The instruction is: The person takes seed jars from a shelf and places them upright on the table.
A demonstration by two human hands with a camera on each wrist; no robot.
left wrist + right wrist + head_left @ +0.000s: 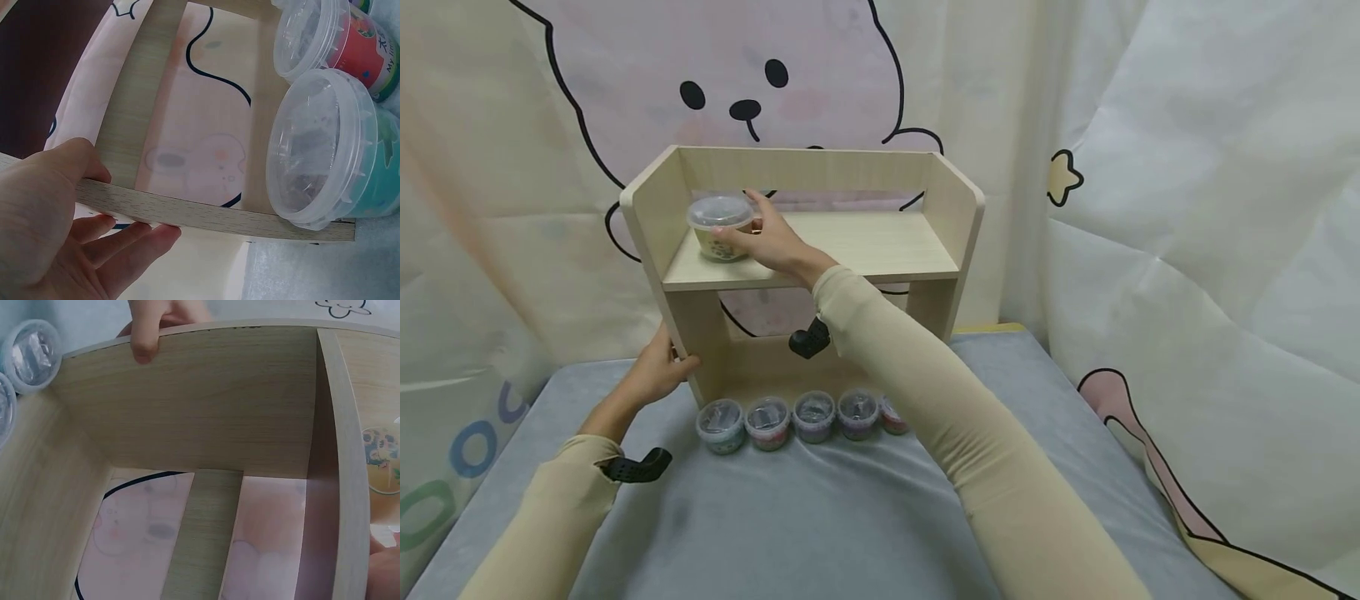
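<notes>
A light wooden two-tier shelf stands on the table. On the left of its upper board is a round lidded tub with a clear lid and a yellowish patterned side. My right hand grips this tub from its right side, thumb toward the front. In the right wrist view, only part of the tub shows past the board. Lower down, my left hand grips the shelf's left side panel. The left wrist view shows the thumb on one face of the panel and the fingers on the other.
A row of several small clear-lidded tubs stands along the shelf's lower front; my right sleeve partly covers the rightmost. A blue-grey cloth covers the table. Behind hangs a printed curtain, with another at the right.
</notes>
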